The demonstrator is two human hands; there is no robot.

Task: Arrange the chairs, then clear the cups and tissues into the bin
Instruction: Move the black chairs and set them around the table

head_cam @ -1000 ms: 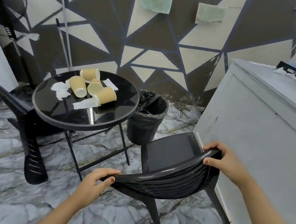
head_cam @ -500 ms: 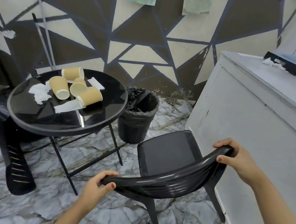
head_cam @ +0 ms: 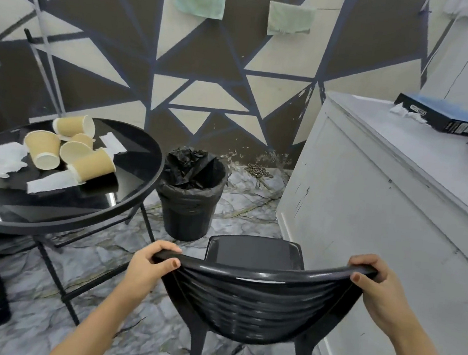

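Black plastic chair [head_cam: 254,298] at 6 o'clock; left hand [head_cam: 148,266] and right hand [head_cam: 374,284] both clenched round backrest top. Cups [head_cam: 68,148], tissues [head_cam: 9,158] on round table [head_cam: 127,195] at 10 o'clock; bin [head_cam: 190,198] at 12.

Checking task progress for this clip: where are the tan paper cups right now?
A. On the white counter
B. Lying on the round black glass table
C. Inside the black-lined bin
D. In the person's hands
B: the tan paper cups lie tipped among white tissues on the round black glass table, none in the bin.

Four paper cups [head_cam: 65,146], three tissues [head_cam: 8,158], two chairs [head_cam: 258,292], one bin [head_cam: 191,201]
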